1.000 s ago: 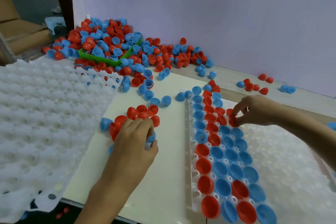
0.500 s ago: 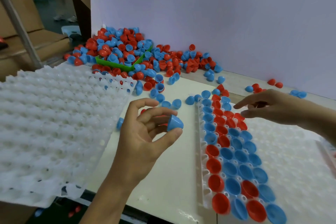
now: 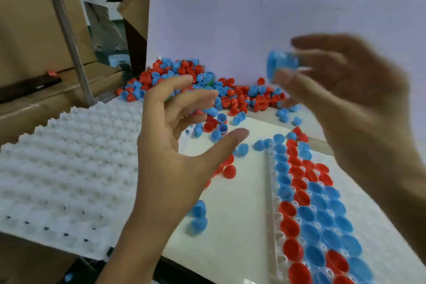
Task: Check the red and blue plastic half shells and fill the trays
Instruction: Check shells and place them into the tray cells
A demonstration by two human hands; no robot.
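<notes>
Up in front of the white backboard [image 3: 230, 18], the right hand [image 3: 350, 99] now pinches a blue half shell [image 3: 282, 64] between thumb and fingers, lifted well above the table. Half a second ago that shell sat in the left hand's fingertips, while the right hand hovered flat over the tray; the shell has passed from one hand to the other and both hands have risen toward the camera. That reads as the checking step: the piece is being turned up for a look before it goes into a pocket.

The left hand [image 3: 175, 145] holds nothing now. Its fingers are spread and loosely bent, thumb wide apart from them, hanging over the loose red and blue shells on the white table [image 3: 230, 226].

The right hand is blurred by motion, so it appears to grip the shell by its rim, though exactly which fingers touch it cannot be told.

Below it, the filled tray [image 3: 391, 249] carries its rows of red and blue shells, open side up, along its left edge, with bare pockets to the right. The empty tray [image 3: 69, 168] lies on the left, untouched. The big pile of shells [image 3: 196, 85] rests against the backboard, so plenty remains to sort, and the held shell's likely destination is the next free pocket if it passes.
</notes>
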